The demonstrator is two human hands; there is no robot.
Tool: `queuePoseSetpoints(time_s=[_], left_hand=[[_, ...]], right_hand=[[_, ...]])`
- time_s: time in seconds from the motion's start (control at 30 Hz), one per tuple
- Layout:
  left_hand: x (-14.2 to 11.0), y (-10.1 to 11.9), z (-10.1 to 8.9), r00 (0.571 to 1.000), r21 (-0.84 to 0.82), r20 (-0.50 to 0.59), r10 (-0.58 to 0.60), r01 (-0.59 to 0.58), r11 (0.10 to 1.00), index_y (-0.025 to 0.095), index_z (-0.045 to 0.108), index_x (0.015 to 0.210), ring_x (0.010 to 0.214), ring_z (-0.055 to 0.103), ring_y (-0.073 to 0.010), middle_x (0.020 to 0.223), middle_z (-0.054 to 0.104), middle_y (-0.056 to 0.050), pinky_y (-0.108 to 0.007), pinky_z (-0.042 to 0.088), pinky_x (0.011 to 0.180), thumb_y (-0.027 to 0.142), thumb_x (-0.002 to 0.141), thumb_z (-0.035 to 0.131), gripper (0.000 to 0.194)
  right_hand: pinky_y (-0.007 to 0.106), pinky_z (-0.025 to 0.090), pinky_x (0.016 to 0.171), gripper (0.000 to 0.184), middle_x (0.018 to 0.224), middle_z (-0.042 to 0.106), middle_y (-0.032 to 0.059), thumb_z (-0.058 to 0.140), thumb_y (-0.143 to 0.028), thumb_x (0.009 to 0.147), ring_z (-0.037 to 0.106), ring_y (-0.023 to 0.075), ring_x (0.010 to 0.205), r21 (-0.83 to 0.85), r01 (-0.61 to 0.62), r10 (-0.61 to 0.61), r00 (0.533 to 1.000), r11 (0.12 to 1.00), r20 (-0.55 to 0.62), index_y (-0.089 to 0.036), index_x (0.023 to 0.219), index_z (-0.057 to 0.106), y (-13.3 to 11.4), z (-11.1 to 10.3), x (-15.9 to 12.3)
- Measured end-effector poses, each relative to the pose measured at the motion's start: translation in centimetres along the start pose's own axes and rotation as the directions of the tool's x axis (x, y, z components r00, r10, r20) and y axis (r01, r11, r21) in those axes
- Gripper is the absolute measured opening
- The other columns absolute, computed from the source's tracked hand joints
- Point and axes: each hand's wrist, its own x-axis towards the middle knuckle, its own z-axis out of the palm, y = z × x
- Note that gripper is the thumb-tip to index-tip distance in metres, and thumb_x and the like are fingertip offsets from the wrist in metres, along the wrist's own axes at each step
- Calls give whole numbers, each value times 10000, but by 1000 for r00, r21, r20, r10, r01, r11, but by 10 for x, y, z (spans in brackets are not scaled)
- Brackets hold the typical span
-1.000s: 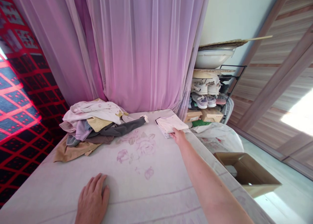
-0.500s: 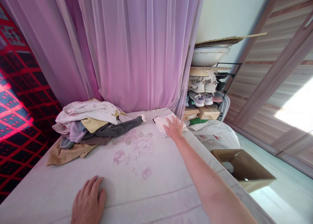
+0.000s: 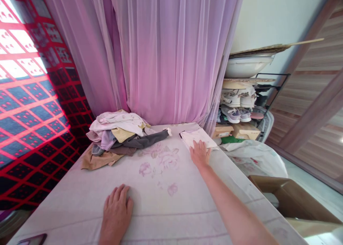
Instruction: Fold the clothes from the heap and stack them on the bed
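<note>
Purple curtains [image 3: 166,59] hang behind the flower-printed sheet [image 3: 160,216] that I look down on through the head camera. Near its right edge lies a folded pale cloth [image 3: 194,135], and I have the right hand [image 3: 199,153] flat on its near part, fingers spread, pinching nothing that I can see. The left hand [image 3: 116,209] rests palm down on the sheet, thumb apart from the fingers, holding nothing. As I judge it, a sideways push could rumple the folds, or send the cloth over the edge towards the clear plastic [image 3: 257,159] beside it. To its left, a dark garment [image 3: 146,140] trails out of the heap of clothes [image 3: 115,121]; snagging that loose end might drag the heap apart. Past the right edge I have an open cardboard box [image 3: 305,202], shoes [image 3: 233,113] and a white basin [image 3: 246,67] crowding any wide swing; a phone-like object [image 3: 37,240] lies at the lower left
</note>
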Motion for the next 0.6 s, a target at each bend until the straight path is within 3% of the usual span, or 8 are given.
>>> queuePoseSetpoints(time_s=[0.03, 0.17, 0.27, 0.43, 0.6], left_hand=[[0, 2, -2, 1000, -3, 10, -10, 10, 1000, 174, 631, 1177, 1237, 481, -287, 1290, 602, -111, -465, 366, 1022, 264, 874, 377, 405], [1, 8, -8, 999, -12, 5, -42, 42, 999, 191, 628, 1175, 1252, 469, -268, 1301, 592, -103, -451, 341, 1044, 206, 874, 396, 381], [0, 11, -11, 998, -24, 10, -58, 58, 998, 191, 628, 1178, 1252, 475, -265, 1298, 591, -104, -452, 341, 1045, 189, 875, 404, 377], [0, 10, -11, 996, -46, 45, -72, 74, 996, 184, 624, 1197, 1275, 466, -268, 1313, 588, -106, -460, 331, 1068, 186, 876, 399, 392], [16, -13, -14, 985, -143, 166, -57, 81, 986, 197, 620, 1190, 1194, 544, -222, 1255, 628, -92, -383, 413, 999, 220, 868, 413, 384]], right_hand=[[546, 168, 1108, 456, 1488, 371, 157, 441, -306, 924, 249, 311, 1403, 35, 22, -21, 999, 999, -33, -197, 1363, 502, -9, 5, -19], [519, 225, 1123, 457, 1457, 440, 107, 529, -227, 816, 316, 292, 1384, 214, 184, -191, 982, 959, 13, -247, 1268, 591, -48, 26, -98], [473, 312, 1104, 428, 1402, 509, 86, 509, -229, 783, 397, 266, 1338, 402, 237, -256, 967, 884, -6, -244, 1188, 650, -68, 32, -137], [398, 465, 996, 361, 1241, 640, 100, 453, -364, 790, 582, 240, 1158, 713, 86, -100, 995, 696, -22, -219, 975, 726, -69, 28, -152], [371, 520, 902, 434, 1066, 719, 111, 495, -497, 722, 667, 253, 1004, 859, -200, 165, 977, 471, 137, -191, 939, 714, -53, 20, -143]])
